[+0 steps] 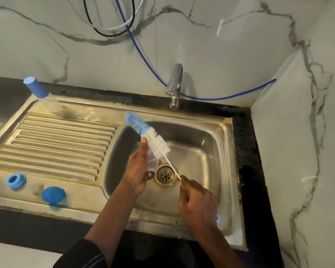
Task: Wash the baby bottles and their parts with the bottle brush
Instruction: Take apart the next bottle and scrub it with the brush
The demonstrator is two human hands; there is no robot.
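Over the sink basin (211, 136), the left hand (138, 171) grips a clear bottle (152, 162) at 9 o'clock of the drain (165, 175). At 5 o'clock the right hand (197, 204) pinches the handle of the bottle brush (149, 136), whose bristles lie outside the bottle and point to 11. The basin's 3 o'clock side is open. A blue ring (15, 180) and a blue cap (53, 194) sit near the front edge of the draining board (56, 144), and a capped bottle (45, 95) is at its back edge.

Over the sink (211, 136) the left grip (138, 169) holds a clear bottle (152, 161); the right grip (197, 202) pinches the wire stem of the bottle brush (149, 135), bristles outside the bottle. A blue ring (16, 180) lies on the drainboard (56, 136).
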